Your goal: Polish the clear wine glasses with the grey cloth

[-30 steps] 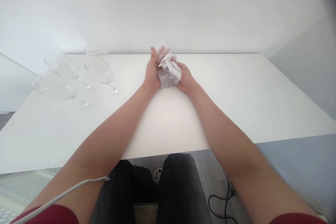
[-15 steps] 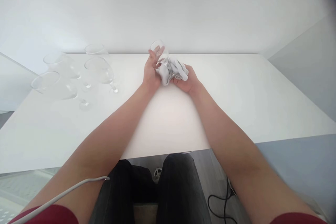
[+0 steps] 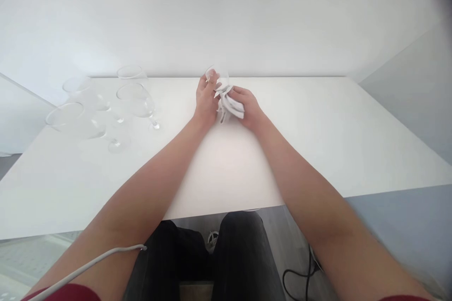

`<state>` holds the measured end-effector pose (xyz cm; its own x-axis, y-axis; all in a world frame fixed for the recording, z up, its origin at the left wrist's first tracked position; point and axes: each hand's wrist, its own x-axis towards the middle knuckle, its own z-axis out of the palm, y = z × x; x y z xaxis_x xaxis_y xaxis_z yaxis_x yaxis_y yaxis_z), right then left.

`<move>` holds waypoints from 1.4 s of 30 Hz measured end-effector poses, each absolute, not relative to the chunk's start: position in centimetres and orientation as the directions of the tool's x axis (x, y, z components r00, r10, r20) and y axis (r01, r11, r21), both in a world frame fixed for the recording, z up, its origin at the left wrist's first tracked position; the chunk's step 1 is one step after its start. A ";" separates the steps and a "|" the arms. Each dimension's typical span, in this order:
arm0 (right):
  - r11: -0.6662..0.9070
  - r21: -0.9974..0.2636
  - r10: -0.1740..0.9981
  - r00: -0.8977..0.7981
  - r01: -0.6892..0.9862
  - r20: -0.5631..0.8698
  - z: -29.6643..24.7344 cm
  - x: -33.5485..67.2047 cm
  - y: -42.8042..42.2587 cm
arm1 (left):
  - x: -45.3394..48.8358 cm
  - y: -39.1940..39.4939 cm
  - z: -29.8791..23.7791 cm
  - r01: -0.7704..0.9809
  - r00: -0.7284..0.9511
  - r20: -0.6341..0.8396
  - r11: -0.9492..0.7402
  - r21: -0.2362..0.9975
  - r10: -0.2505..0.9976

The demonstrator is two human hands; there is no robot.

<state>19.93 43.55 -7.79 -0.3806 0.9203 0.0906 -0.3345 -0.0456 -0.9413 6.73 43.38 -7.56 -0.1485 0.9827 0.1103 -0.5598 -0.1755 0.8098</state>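
Observation:
My left hand (image 3: 205, 99) grips the bowl of a clear wine glass (image 3: 218, 76) held over the far middle of the white table (image 3: 318, 127). My right hand (image 3: 247, 106) is closed on a crumpled white cloth (image 3: 229, 103), pressed against the lower part of the glass. The stem and foot of the glass are hidden by the cloth and my fingers.
Several empty wine glasses (image 3: 136, 99) stand grouped at the table's far left, near a glass panel edge. A white wall runs behind the table. A white cable (image 3: 88, 268) crosses my left arm; black cables (image 3: 300, 277) lie on the floor by my legs.
My right hand has turned and bunched the cloth tighter against the glass. The cloth looks smaller and more covered by my fingers. The view has shifted slightly downward.

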 end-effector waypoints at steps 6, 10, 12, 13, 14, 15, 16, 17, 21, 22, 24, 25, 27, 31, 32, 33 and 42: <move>-0.137 -0.934 0.877 -0.479 -0.330 0.041 -7.7 20.4 43.4 | 7.0 42.7 -6.8 -0.670 0.092 0.107 -0.018 0.742 0.990; 0.114 -0.952 0.924 -0.322 -0.283 0.206 -8.1 19.7 43.8 | 7.0 42.7 -6.8 -0.661 0.068 0.156 -0.072 0.747 0.985; 0.154 -0.951 0.935 -0.271 -0.269 0.228 -8.1 19.6 43.8 | 6.9 42.8 -6.9 -0.661 0.075 0.176 -0.083 0.746 0.982; 0.128 -0.952 0.939 -0.275 -0.279 0.207 -8.0 19.7 43.7 | 6.8 42.7 -6.9 -0.668 0.084 0.179 -0.078 0.740 0.980; 0.071 -0.952 0.938 -0.304 -0.298 0.165 -7.9 19.9 43.6 | 6.8 42.7 -6.9 -0.677 0.092 0.183 -0.073 0.733 0.979; -0.008 -0.947 0.929 -0.352 -0.322 0.112 -7.7 20.1 43.5 | 6.7 42.6 -6.9 -0.683 0.097 0.189 -0.073 0.727 0.977; -0.096 -0.934 0.910 -0.410 -0.343 0.057 -7.5 20.4 43.3 | 6.6 42.5 -6.9 -0.685 0.098 0.197 -0.078 0.724 0.975; -0.169 -0.920 0.887 -0.462 -0.355 0.016 -7.4 20.5 43.2 | 6.6 42.5 -6.8 -0.683 0.098 0.205 -0.084 0.726 0.974; -0.073 -0.940 0.907 -0.415 -0.334 0.077 -7.7 20.4 43.4 | 6.7 42.6 -6.7 -0.663 0.085 0.197 -0.092 0.743 0.977; 0.014 -0.952 0.928 -0.352 -0.305 0.126 -7.9 20.2 43.6 | 6.7 42.8 -6.8 -0.663 0.064 0.179 -0.092 0.743 0.982; 0.129 -0.962 0.944 -0.267 -0.242 0.193 -8.2 19.8 43.8 | 6.7 43.0 -6.9 -0.659 -0.010 0.110 -0.089 0.747 0.994; 0.130 -0.965 0.943 -0.273 -0.228 0.191 -8.2 19.6 43.8 | 6.7 43.1 -6.9 -0.652 -0.049 0.068 -0.084 0.753 0.996; 0.024 -0.972 0.916 -0.385 -0.234 0.115 -8.2 19.7 43.7 | 6.7 43.0 -6.9 -0.640 -0.089 0.021 -0.073 0.765 0.996; -0.151 -0.947 0.844 -0.536 -0.285 0.027 -7.7 20.4 43.4 | 6.7 42.4 -6.6 -0.658 0.009 0.138 -0.098 0.747 0.990; -0.125 -0.948 0.853 -0.520 -0.293 0.049 -7.6 20.5 43.4 | 6.8 42.3 -6.5 -0.667 0.033 0.163 -0.100 0.738 0.986; -0.076 -0.952 0.868 -0.489 -0.295 0.082 -7.7 20.5 43.4 | 6.8 42.3 -6.5 -0.675 0.046 0.175 -0.098 0.731 0.984; 0.243 -0.967 0.947 -0.194 -0.081 0.254 -8.1 19.6 43.7 | 7.1 42.7 -6.4 -0.724 -0.001 0.063 -0.044 0.688 0.998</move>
<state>19.64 43.68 -8.07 -0.1943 0.9474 0.2542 -0.0806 0.2429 -0.9667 7.12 42.65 -6.40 -0.0012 0.9980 0.0633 -0.7242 -0.0445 0.6881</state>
